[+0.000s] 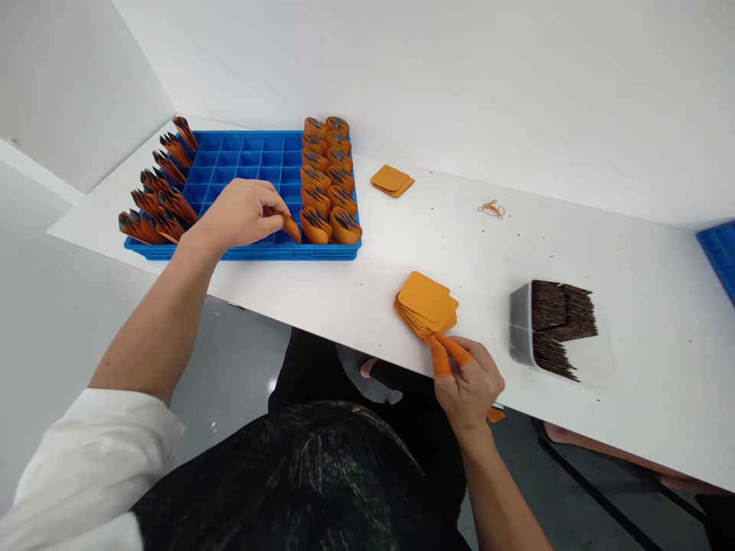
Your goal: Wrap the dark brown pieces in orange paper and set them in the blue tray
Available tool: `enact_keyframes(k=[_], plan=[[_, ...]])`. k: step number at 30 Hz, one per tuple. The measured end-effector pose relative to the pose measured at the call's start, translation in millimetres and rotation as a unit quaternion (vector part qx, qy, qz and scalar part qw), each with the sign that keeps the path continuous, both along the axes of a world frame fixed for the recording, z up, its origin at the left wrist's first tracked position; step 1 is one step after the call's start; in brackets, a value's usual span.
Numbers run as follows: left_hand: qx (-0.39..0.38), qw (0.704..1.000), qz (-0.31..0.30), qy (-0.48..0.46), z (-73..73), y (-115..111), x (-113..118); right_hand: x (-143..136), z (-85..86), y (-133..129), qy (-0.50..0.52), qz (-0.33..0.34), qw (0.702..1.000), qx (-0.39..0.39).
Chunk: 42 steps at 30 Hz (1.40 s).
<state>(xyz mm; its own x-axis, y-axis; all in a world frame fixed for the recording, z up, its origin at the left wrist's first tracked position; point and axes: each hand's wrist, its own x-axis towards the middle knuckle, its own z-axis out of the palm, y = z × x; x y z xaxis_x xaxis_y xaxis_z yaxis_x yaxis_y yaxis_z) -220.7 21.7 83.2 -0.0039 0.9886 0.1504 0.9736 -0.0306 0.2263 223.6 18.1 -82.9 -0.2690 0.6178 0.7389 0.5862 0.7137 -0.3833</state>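
Note:
My left hand (244, 213) pinches an orange piece (292, 228) at the front of a blue divided tray (241, 252), just left of the filled columns. Folded orange pieces (315, 226) with dark insides stand in the two right columns, and more orange and dark pieces (172, 200) lean along the tray's left side. My right hand (466, 376), with orange covers on two fingers, has its fingertips together at the lower edge of a stack of orange pieces (426, 297) on the white table. Whether those fingertips grip a piece is too small to tell.
A clear container (521, 325) of dark brown pieces (556, 310) stands to the right. Two or so orange pieces (390, 179) and rubber bands (492, 209) lie near the wall. Another blue tray (720, 256) shows at the right edge.

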Motion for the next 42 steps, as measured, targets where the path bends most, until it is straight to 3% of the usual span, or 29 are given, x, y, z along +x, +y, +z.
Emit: enact_keyframes(k=[4,9,13,16,18,21,24,27,31,34,37,42], plan=[[-0.023,1.000,0.012,0.001,-2.1,1,4,-1,0.0,0,-0.001,-0.003,1.000,0.001],[-0.069,0.997,0.039,0.006,-20.3,13,-7,1,-1.2,0,0.007,0.001,1.000,-0.006],[0.002,0.998,0.066,0.018,-18.4,0,-5,0,-1.3,0,0.019,-0.005,1.000,-0.023],[0.129,0.988,0.090,-0.009,-8.1,-29,30,-3,1.4,-1,0.033,-0.016,0.998,-0.051],[0.161,0.984,0.027,-0.067,-7.9,-47,65,-6,5.5,-4,0.047,-0.015,0.996,-0.078],[0.115,0.979,-0.087,-0.143,-25.2,-59,122,-3,18.5,-12,0.069,0.010,0.991,-0.115],[0.051,0.978,-0.112,-0.169,-52.1,-42,173,15,44.0,-26,0.094,0.046,0.983,-0.153],[0.008,0.988,-0.055,-0.147,-70.2,-4,207,53,77.0,-32,0.104,0.033,0.975,-0.194],[-0.042,0.994,0.033,-0.094,-78.5,36,227,114,107.8,-4,0.047,-0.055,0.966,-0.249],[-0.069,0.994,0.046,-0.074,-83.2,43,231,146,115.0,32,-0.041,-0.068,0.959,-0.271],[-0.073,0.991,0.067,-0.085,-87.4,40,232,158,117.3,62,-0.136,-0.082,0.944,-0.288],[-0.071,0.977,0.126,-0.157,-85.1,36,237,151,121.8,90,-0.284,-0.049,0.894,-0.343]])
